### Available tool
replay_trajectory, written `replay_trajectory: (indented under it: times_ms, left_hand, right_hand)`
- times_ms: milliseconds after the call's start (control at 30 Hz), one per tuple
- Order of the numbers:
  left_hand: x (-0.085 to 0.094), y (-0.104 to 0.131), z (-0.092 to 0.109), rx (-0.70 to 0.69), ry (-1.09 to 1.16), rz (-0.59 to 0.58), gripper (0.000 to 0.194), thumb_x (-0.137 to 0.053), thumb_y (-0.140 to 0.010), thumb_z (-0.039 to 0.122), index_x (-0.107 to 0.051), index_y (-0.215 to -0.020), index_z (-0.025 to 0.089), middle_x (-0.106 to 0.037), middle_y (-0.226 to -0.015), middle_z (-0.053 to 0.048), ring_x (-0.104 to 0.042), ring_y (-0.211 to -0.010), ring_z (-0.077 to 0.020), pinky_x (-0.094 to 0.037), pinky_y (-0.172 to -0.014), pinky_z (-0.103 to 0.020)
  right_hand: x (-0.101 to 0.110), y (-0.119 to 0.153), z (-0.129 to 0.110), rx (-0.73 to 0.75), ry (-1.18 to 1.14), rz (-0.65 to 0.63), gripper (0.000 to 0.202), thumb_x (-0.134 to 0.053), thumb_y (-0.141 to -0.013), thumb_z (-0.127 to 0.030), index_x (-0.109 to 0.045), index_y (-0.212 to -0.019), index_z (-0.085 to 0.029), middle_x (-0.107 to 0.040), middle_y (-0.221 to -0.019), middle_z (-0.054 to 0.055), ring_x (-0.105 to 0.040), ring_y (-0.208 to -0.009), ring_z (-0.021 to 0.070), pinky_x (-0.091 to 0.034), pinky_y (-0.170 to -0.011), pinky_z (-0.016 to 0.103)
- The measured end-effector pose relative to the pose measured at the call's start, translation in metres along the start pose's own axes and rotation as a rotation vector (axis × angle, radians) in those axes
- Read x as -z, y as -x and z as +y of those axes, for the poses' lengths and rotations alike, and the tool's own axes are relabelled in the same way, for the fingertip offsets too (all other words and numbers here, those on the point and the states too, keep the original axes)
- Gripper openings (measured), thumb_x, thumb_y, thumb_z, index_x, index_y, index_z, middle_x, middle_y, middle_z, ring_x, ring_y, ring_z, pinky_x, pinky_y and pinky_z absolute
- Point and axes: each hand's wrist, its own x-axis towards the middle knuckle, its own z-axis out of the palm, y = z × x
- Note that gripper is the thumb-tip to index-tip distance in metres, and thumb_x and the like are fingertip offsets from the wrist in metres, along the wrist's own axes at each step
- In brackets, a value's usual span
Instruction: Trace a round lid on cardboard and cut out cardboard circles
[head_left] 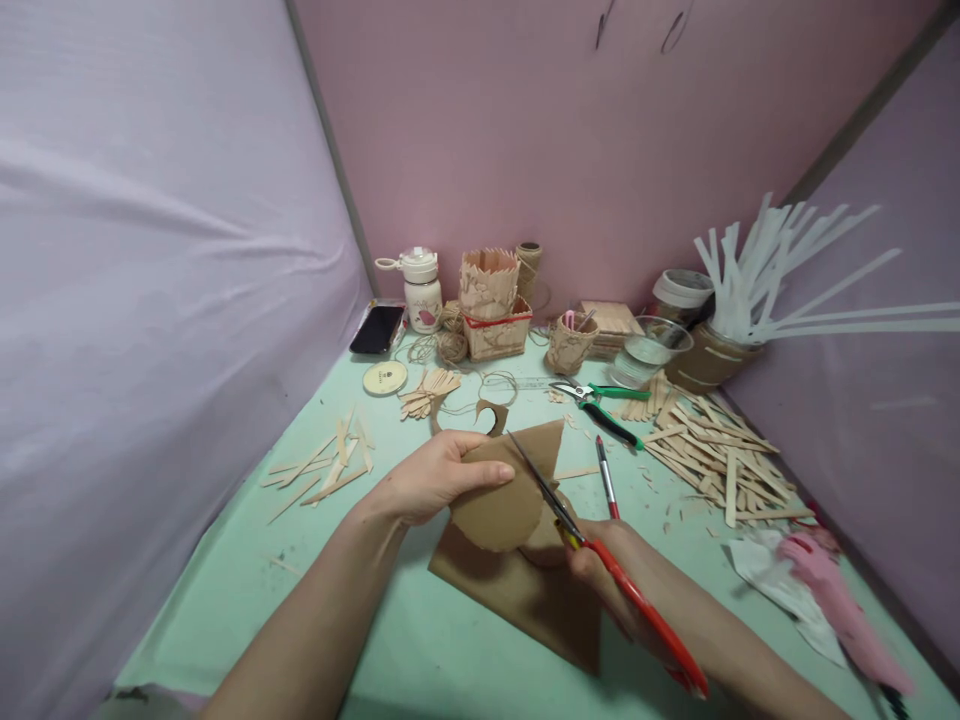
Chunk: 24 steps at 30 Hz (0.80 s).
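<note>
My left hand (457, 465) pinches a piece of brown cardboard (495, 512) with a rounded lower edge, thumb on top and fingers beneath. In my right hand (611, 570) is a pair of scissors (645, 610) with red handles. Their blades reach up and left, lying at the right edge of the cardboard. Below both hands a larger sheet of cardboard (517, 600) rests on the table. Just beyond my left hand sits a cardboard offcut (493, 415) with a curved cut. A red and silver pen (606, 480) lies right of the blades.
Green-handled pruning shears (611, 425) and a heap of wooden sticks (720, 455) are at right, with a pink glue gun (840, 600) nearer. Loose sticks (330, 465) lie at left. Along the back stand a white bottle (422, 295), stick baskets (497, 335) and a plastic bowl (645, 355).
</note>
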Motion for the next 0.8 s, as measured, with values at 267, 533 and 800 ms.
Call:
replay_trajectory:
  times_ms: [267,533,800]
  left_hand:
    - [-0.009,-0.010,-0.004,-0.084,0.276,0.167,0.042,-0.086,-0.059,0.034,-0.070,-0.090,0.011,-0.072,-0.081,-0.006,-0.065,-0.070,-0.0160,-0.051,-0.065,-0.025]
    - [-0.031,-0.018,-0.016,-0.196,0.471,0.269,0.036,-0.083,-0.067,0.031,-0.069,-0.094,0.013,-0.073,-0.084,-0.006,-0.067,-0.073,-0.0167,-0.054,-0.070,-0.028]
    - [-0.022,-0.012,-0.009,-0.143,0.310,0.226,0.040,-0.084,-0.063,0.035,-0.070,-0.092,0.012,-0.073,-0.084,-0.008,-0.067,-0.072,-0.0185,-0.054,-0.067,-0.028]
  right_hand:
    - [-0.006,-0.010,0.015,-0.009,0.061,0.157,0.060,-0.025,-0.087,-0.076,-0.043,-0.068,-0.022,-0.040,-0.046,-0.004,-0.036,-0.042,0.0116,-0.027,-0.040,0.024]
    - [-0.009,-0.010,0.023,-0.008,-0.033,0.079,0.065,-0.022,-0.083,-0.082,-0.045,-0.079,-0.021,-0.042,-0.052,-0.005,-0.039,-0.042,0.0110,-0.031,-0.041,0.024]
    - [-0.012,-0.003,0.003,0.102,-0.098,0.010,0.068,-0.020,-0.084,-0.080,-0.047,-0.103,-0.021,-0.048,-0.083,0.002,-0.044,-0.070,0.0169,-0.042,-0.065,0.030]
